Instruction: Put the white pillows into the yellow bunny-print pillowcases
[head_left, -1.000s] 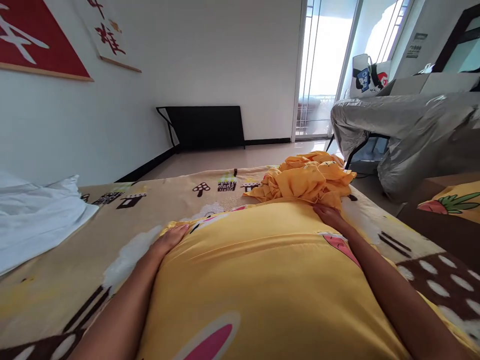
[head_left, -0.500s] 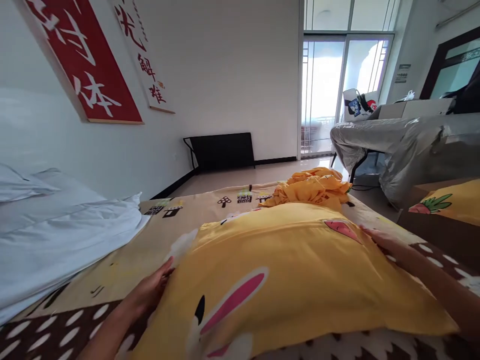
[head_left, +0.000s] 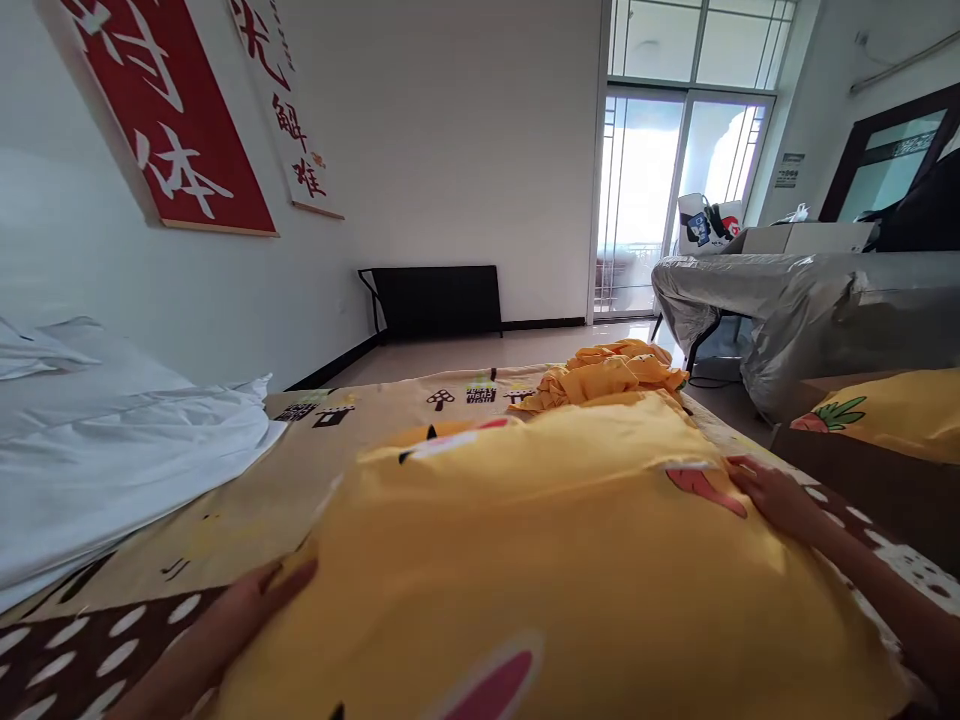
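A plump yellow pillow (head_left: 570, 560) fills the lower middle of the view, its case printed with a rabbit and pink carrot shapes. At its left edge is my left hand (head_left: 266, 590), closed on the fabric with the fingertips partly hidden. My right hand (head_left: 776, 492) grips the opposite side near a carrot print, some fingers lying over the edge. Just beyond the pillow, a crumpled heap of orange-yellow cloth (head_left: 611, 372) lies on the patterned bedspread (head_left: 397, 425).
White bedding (head_left: 127, 450) lies rumpled on the left. To the right, a cardboard box (head_left: 862, 490) holds another yellow printed cloth (head_left: 900, 410). Farther back are a plastic-covered table (head_left: 810, 290), a black folded panel (head_left: 439, 300) against the wall and glass sliding doors (head_left: 637, 200).
The pillow has come nearer and looks fuller, its rabbit print sliding lower in view. My left hand has moved down and left; my right hand shows more over the pillow's edge.
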